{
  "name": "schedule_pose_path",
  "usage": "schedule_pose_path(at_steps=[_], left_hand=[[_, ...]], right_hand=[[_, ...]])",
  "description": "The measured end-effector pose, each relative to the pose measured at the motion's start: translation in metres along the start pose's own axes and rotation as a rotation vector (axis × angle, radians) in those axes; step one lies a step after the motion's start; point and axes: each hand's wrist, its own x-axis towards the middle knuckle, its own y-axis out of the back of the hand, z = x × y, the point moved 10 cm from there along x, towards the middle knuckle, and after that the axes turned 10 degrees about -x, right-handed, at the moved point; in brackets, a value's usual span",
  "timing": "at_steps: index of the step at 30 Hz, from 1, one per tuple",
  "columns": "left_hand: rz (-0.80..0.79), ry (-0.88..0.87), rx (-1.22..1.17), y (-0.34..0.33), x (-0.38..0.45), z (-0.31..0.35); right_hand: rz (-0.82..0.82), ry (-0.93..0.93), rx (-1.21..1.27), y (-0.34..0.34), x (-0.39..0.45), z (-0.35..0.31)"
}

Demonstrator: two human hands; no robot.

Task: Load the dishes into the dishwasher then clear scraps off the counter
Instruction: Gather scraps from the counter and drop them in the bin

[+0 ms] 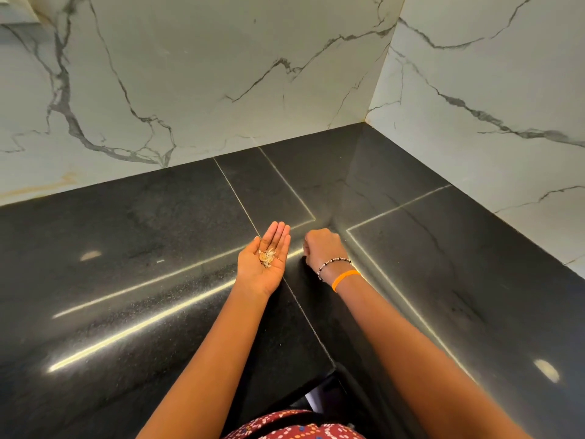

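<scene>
Black counter point(126, 248), marble walls point(221, 74)

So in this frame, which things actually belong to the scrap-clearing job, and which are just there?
Part of the job:
- scraps, a small pile in the open left hand
- right hand, curled, knuckles up, on the black counter

Just there:
- marble wall
- beaded bracelet and orange band on the right wrist
- patterned red clothing

No dishes or dishwasher in view.
</scene>
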Motion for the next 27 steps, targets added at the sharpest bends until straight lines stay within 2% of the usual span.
schedule_pose_path(at_steps=[3,6,9,12,16,21,25,27], left_hand=[[0.008,0.009,0.021,-0.001,-0.004,-0.004],[0.015,0.003,0.046,0.001,-0.010,-0.007],[0.011,-0.014,0.061,0.002,-0.017,-0.014],[0.030,-0.022,0.084,0.007,-0.022,-0.027],[0.046,-0.025,0.129,0.016,-0.036,-0.045],[0.030,-0.036,0.123,0.038,-0.066,-0.057],[0.037,-0.064,0.157,0.060,-0.086,-0.058],[0.055,-0.079,0.188,0.077,-0.090,-0.057]], right_hand=[[-0.043,-0.076,0.207,-0.004,0.002,0.025],[-0.030,-0.181,0.553,0.008,-0.006,0.051],[0.059,-0.119,0.811,0.045,-0.026,0.052],[0.112,0.083,0.765,0.080,-0.054,0.019],[0.065,0.248,0.567,0.076,-0.081,-0.020],[0.086,0.211,0.534,0.075,-0.112,-0.015],[0.087,0.314,0.599,0.067,-0.147,-0.026],[0.166,0.183,0.657,0.064,-0.164,-0.017]])
